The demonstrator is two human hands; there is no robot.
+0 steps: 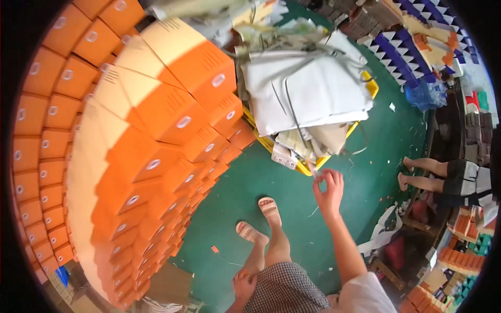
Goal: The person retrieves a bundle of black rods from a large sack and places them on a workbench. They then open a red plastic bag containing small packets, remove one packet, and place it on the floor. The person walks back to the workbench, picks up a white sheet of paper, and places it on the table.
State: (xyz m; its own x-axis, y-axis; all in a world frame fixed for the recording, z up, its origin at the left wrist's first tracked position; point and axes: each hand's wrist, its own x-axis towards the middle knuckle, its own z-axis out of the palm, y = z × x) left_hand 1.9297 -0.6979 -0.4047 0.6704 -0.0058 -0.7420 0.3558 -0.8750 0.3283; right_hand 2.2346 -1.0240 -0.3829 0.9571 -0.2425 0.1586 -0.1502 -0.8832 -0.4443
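Note:
My right hand (330, 192) reaches out to the near corner of a yellow plastic basket (369, 86). Its thumb and index finger pinch a thin pale strip (313, 169), too small to name more exactly. The basket is heaped with waste: large white sheets (308, 94), crumpled paper, and a small white printed box (284, 155) at its near side. Beside the checked cloth over my thigh, my left hand (244, 285) hangs low with its fingers curled; whatever they may hold is hidden.
Orange boxes (162, 117) with pale lids stand in tall stacks on the left. Small scraps lie on the green floor (224, 208). On the right, another person (454, 175) is beside a dark bench, with white strips (383, 229) on the floor nearby.

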